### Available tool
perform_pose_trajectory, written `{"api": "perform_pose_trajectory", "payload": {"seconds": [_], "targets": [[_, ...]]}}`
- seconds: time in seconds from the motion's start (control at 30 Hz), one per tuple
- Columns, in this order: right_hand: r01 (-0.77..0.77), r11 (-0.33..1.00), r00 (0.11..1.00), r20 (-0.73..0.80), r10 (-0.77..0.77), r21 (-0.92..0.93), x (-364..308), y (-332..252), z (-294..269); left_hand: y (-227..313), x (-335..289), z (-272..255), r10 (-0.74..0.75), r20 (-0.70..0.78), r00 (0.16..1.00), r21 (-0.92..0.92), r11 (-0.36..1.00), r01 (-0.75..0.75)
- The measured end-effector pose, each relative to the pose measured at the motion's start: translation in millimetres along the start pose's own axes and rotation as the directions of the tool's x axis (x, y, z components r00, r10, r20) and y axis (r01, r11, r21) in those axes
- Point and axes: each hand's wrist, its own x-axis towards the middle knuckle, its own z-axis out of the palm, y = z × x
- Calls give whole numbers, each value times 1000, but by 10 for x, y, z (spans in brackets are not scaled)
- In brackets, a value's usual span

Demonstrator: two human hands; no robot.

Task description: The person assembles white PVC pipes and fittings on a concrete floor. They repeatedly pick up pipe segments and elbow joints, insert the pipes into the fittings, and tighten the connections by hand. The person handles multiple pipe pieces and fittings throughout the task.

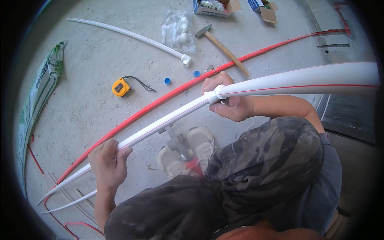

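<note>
A long white plastic pipe (168, 119) with a thin red stripe crosses in front of my knees. My left hand (109, 162) is closed round it toward its left end. At the middle, a white pipe fitting (216, 94) joins it to another length of white pipe (296, 82) running off to the right. My right hand (234, 108) grips this fitting, fingers behind and thumb below. Beneath the pipe, between my shoes, stands a metal tool (178, 145) with a red lower part; the pipe hides some of it.
A red pipe (160, 101) runs diagonally across the concrete floor. Beyond it lie a yellow tape measure (120, 87), two blue caps (167, 81), a hammer (226, 50), a bag of white fittings (179, 34) and a white pipe with an elbow (132, 37). Open boxes (218, 9) stand at the back.
</note>
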Motion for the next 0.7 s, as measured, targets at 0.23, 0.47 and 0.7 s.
{"api": "perform_pose_trajectory", "payload": {"seconds": [0.23,0.47,0.7], "targets": [[-9,1000,997,-75,8,-14,-117,-38,-18,34,58,33,18,6,1000,-12,1000,-18],[95,995,991,-87,-98,-43,-66,-63,69,106,-74,-60,-16,7,1000,-9,1000,16],[66,997,994,-83,-70,-51,-115,-149,84,164,-52,-37,-31,21,999,13,999,31]]}}
